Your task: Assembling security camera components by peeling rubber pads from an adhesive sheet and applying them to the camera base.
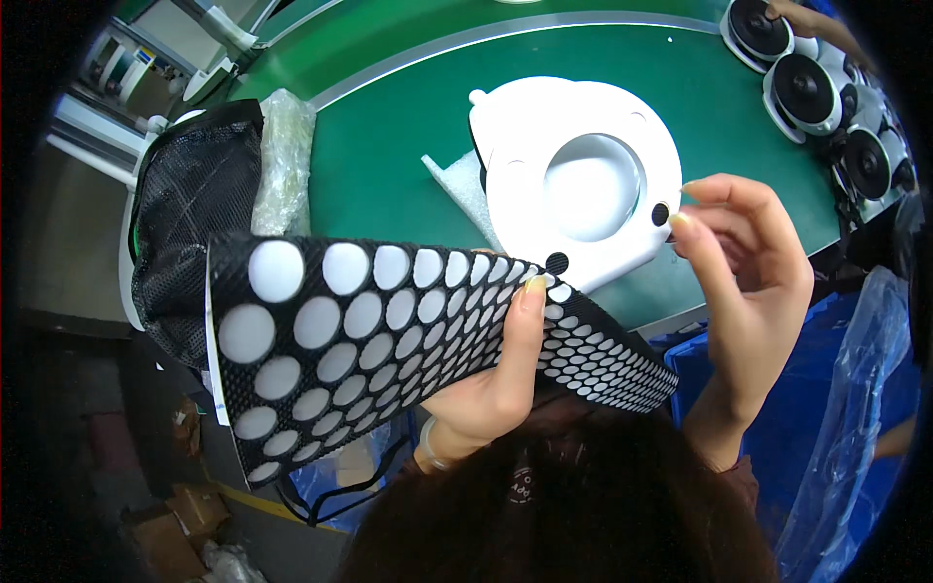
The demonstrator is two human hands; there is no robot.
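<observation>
Strip (428,335) pinched in the left hand (491,394), white casing (525,185) ahead of both hands.
On my feed, the left thumb presses the black, white-spotted strip near mid-length, its ends running toward 9 and 4 o'clock. The right hand (763,277) has thumb and forefinger slightly parted, and I make out nothing between them; I can't tell whether they touch the casing. That casing lies on the green desk (379,146), at 1 o'clock from the left hand and 10 o'clock from the right. One black dot (660,214) shows at its 4 o'clock, just beside the right fingertips; a second dot (556,262) shows near 7 o'clock, by the strip.
</observation>
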